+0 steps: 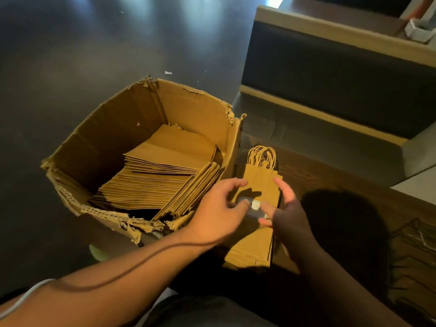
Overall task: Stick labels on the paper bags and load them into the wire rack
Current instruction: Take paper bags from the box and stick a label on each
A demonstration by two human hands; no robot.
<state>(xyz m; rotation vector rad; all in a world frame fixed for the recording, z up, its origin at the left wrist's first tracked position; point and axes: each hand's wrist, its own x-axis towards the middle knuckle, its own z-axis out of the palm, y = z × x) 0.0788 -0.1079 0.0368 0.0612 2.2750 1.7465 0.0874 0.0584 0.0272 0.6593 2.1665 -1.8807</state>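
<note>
Head: label (pixel 253 207) blurred (hands (pixel 221 208) overlapping).

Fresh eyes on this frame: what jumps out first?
The torn cardboard box at centre-left, on the dark floor, holding stacks of flat paper bags. Right of it, both hands meet over a small label on a handled paper bag lying flat on the wooden table: left hand and right hand touch it with their fingertips.

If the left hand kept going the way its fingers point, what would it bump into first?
Probably the right hand: the left hand points rightward across the small silvery label on the flat brown paper bag, and the right fingers are close ahead.
</note>
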